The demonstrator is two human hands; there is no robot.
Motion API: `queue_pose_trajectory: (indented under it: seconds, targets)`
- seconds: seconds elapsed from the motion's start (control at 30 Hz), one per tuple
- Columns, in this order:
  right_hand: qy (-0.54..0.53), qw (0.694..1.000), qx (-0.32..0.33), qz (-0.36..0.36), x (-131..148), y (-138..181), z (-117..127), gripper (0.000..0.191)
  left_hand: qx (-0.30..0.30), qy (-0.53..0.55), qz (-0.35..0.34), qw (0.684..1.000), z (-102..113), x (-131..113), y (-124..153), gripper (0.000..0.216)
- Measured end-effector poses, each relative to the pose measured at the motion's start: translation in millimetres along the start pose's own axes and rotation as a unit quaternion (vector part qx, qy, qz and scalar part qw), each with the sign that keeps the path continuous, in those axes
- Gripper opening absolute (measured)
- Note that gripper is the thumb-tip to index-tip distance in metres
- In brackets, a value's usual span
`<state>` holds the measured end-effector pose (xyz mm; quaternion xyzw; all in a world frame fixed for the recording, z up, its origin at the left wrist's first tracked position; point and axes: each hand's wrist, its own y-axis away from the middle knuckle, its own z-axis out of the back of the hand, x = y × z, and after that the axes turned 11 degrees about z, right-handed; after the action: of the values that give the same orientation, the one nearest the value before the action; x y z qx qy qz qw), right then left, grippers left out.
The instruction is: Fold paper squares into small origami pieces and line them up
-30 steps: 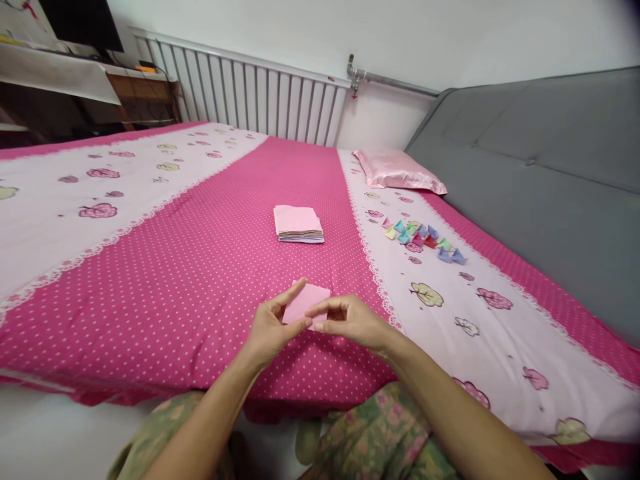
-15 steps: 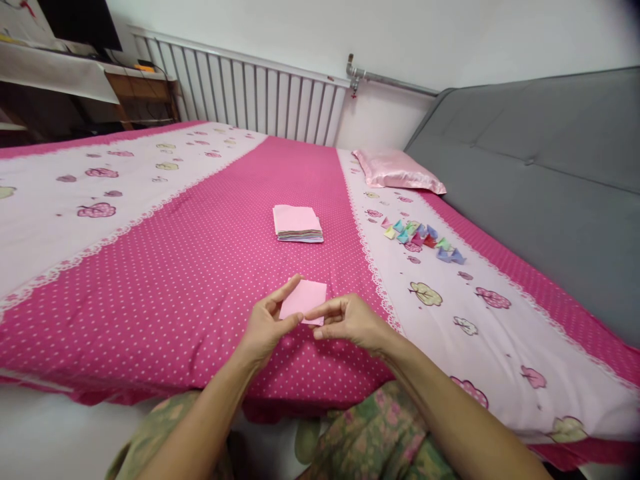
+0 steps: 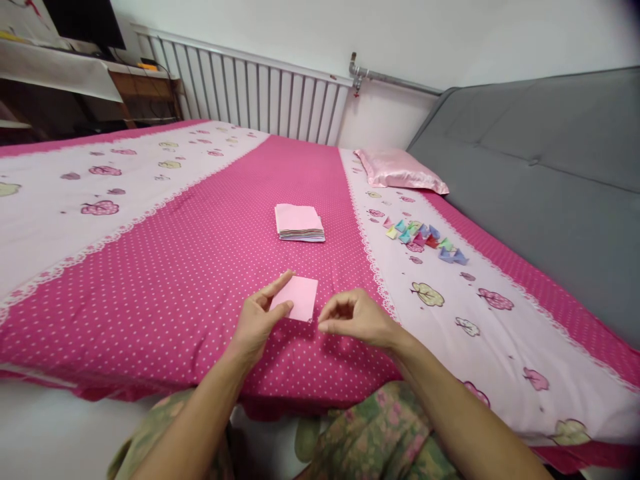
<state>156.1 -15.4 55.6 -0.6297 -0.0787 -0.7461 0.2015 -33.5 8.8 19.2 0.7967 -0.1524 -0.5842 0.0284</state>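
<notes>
A small pink square of paper (image 3: 301, 298) lies on the pink dotted bedsheet (image 3: 200, 267) near the bed's front edge. My left hand (image 3: 256, 320) pinches its left edge between thumb and forefinger. Just right of the paper, my right hand (image 3: 356, 319) hovers with fingers curled, thumb and forefinger close together, apart from the sheet of paper; nothing shows in it. Farther back on the bed rests a stack of pink paper squares (image 3: 299, 223).
Several small folded paper pieces in mixed colours (image 3: 424, 238) lie on the pale strip at right. A pink satin pillow (image 3: 400, 171) sits by the grey headboard (image 3: 540, 180). A white radiator (image 3: 250, 93) lines the far wall.
The paper has come down from between both hands onto the bedsheet. My right hand has let go and drawn slightly right; my left hand keeps its hold.
</notes>
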Motion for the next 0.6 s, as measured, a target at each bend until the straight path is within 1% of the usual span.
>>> queue_pose_trajectory:
  seconds: [0.07,0.13,0.2,0.3,0.37,0.47,0.6]
  targets:
    - [0.044,0.995,-0.072,0.054,1.7,-0.8,3.8,0.015,0.001,-0.010,0.006,1.000,0.3,0.2,0.9,0.057]
    - [0.078,0.987,-0.108,0.092,2.3,-1.5,6.9,0.012,0.009,-0.017,0.013,1.000,-0.4,0.6,1.8,0.053]
    - [0.095,0.985,-0.092,0.109,1.8,-2.0,8.6,0.016,0.018,-0.021,0.023,0.999,-1.5,1.0,2.6,0.049]
    - [0.106,0.987,-0.040,0.116,0.3,-1.9,8.4,0.023,0.032,-0.023,0.041,0.998,-3.3,1.4,3.5,0.044]
    - [0.117,0.986,-0.016,0.116,-0.2,-1.5,7.3,0.024,0.041,-0.022,0.048,0.998,-4.2,1.6,4.1,0.043]
    - [0.134,0.984,0.004,0.115,0.0,-1.1,6.3,0.025,0.050,-0.024,0.051,0.997,-4.9,1.7,4.9,0.043]
    - [0.142,0.983,0.013,0.114,0.7,-1.2,6.4,0.023,0.051,-0.029,0.054,0.997,-4.8,2.2,5.1,0.043]
